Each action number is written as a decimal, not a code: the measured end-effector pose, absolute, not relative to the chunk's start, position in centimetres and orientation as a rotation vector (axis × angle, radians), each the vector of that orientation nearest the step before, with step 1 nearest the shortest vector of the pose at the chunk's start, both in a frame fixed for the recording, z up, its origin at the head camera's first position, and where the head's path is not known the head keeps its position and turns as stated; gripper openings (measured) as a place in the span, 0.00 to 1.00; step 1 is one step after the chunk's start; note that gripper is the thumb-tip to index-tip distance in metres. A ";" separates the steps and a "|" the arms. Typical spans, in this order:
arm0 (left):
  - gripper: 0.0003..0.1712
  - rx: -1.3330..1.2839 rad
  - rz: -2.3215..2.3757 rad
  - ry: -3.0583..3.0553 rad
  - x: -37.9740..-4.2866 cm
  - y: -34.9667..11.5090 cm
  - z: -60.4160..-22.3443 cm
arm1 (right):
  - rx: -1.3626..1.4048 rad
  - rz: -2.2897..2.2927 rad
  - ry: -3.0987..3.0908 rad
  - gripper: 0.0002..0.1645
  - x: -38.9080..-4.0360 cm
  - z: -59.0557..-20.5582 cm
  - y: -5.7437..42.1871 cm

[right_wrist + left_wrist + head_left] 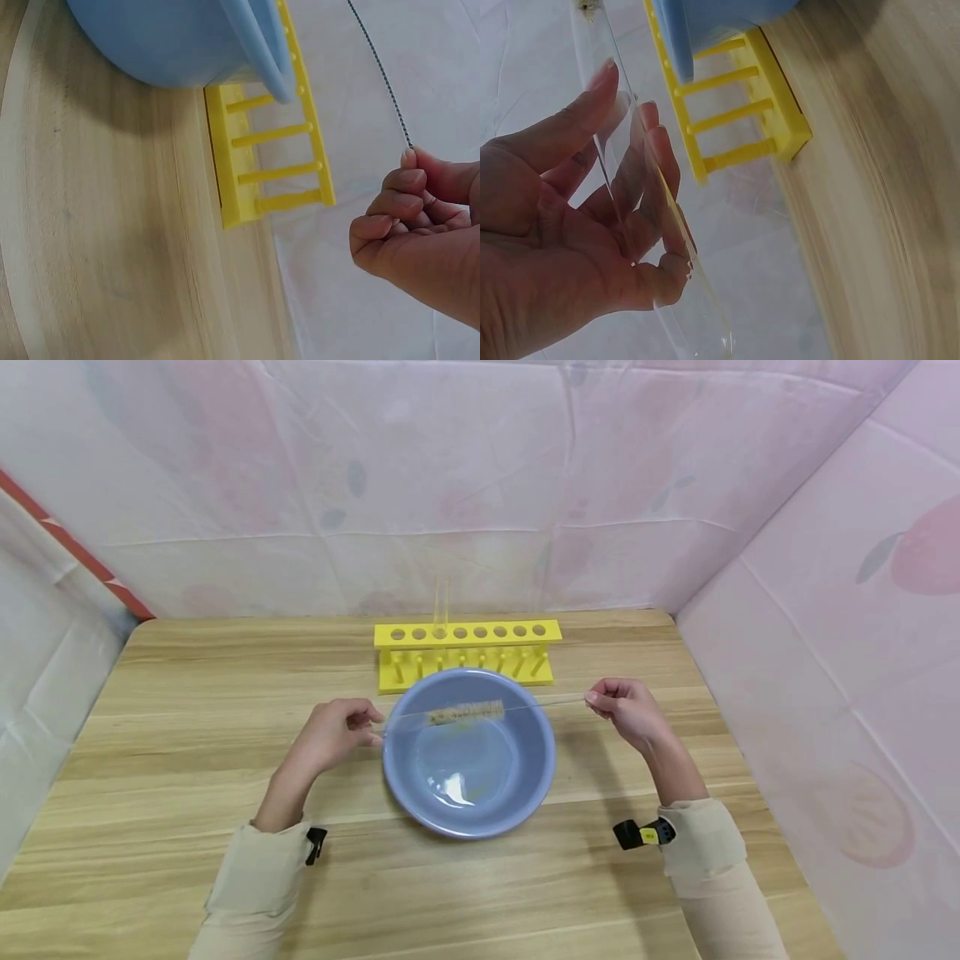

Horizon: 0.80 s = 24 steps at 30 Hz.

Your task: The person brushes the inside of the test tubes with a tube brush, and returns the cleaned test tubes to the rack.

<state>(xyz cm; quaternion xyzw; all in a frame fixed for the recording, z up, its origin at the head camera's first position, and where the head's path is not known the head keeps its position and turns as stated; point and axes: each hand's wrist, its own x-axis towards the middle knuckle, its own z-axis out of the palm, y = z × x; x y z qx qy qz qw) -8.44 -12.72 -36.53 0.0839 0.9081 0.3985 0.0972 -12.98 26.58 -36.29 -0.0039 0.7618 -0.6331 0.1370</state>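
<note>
In the head view my left hand (339,732) holds a clear glass test tube (408,722) level over the blue basin (468,827). The left wrist view shows its fingers and thumb curled round the test tube (694,319). My right hand (627,710) pinches the thin end of a test tube brush (480,709) between thumb and fingertips. Its twisted wire handle (386,79) runs straight out from that pinch in the right wrist view. The pale bristles overlap the tube's mouth end above the basin. Inside the basin lies shiny liquid.
A yellow test tube rack (467,632) stands right behind the basin. One upright clear tube (441,597) is in one of its holes. The wooden table (187,777) meets a patterned cloth wall (465,460) at the back and another at the right.
</note>
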 end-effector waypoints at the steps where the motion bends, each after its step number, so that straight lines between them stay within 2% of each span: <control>1: 0.09 0.252 1.178 2.694 -8.4 -12.7 -36.5 | -0.033 -1.807 2.249 0.12 -13.0 -36.4 26.7; 5: 0.08 0.264 1.176 2.706 -8.3 -12.9 -36.2 | -0.097 -1.694 2.430 0.08 -13.0 -36.6 27.0; 12: 0.09 0.285 1.169 2.697 -8.2 -13.2 -36.2 | -0.152 -1.681 2.478 0.10 -12.9 -36.9 27.7; 24: 0.08 0.302 1.125 2.741 -8.2 -13.6 -36.6 | -0.144 -1.967 2.240 0.10 -12.5 -37.0 29.1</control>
